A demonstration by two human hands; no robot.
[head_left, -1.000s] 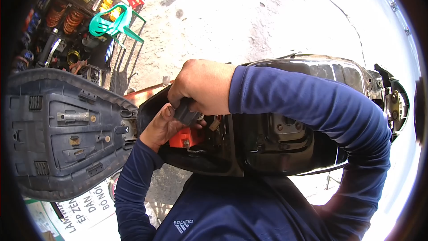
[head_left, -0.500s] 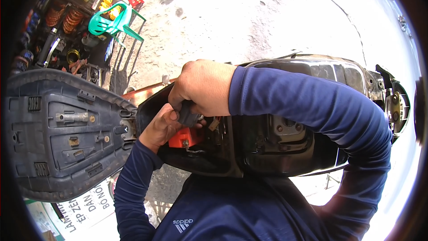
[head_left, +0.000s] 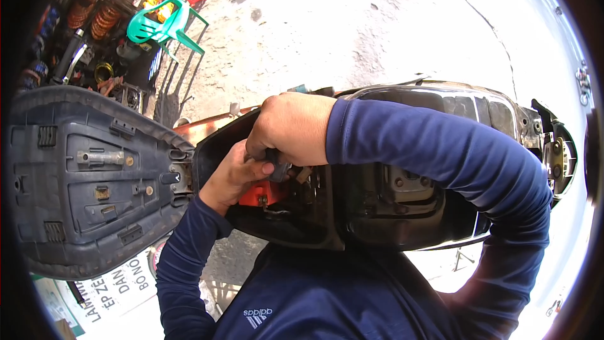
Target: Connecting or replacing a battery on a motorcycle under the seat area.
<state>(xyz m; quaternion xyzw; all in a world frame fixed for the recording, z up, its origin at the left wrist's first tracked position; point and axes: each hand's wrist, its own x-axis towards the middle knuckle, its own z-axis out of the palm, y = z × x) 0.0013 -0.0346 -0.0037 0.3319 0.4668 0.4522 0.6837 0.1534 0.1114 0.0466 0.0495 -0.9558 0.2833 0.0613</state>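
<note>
Both my hands meet over the open compartment (head_left: 286,234) of a black motorbike. Between them is a small dark part (head_left: 277,158), mostly covered by my fingers, its kind not clear. My left hand (head_left: 228,179) pinches it from the left, with the thumb pointing right. Arched over from above, my right hand (head_left: 296,127) has its fingers curled down onto the same part. Just below the hands, a red-orange block like a battery (head_left: 251,195) sits in the compartment with a metal terminal and a short wire showing.
To the left the motorbike seat (head_left: 75,182) is tipped over, underside up, on its hinge. A glossy black body section (head_left: 402,211) extends right under my right forearm. Beyond lie a green plastic chair (head_left: 165,25), shelves with coil springs (head_left: 104,22), and a printed sign (head_left: 123,293) at lower left.
My fingers have shifted around the dark part, and my left thumb now lies across it. My right hand has moved slightly right and down. The view has tilted a little.
</note>
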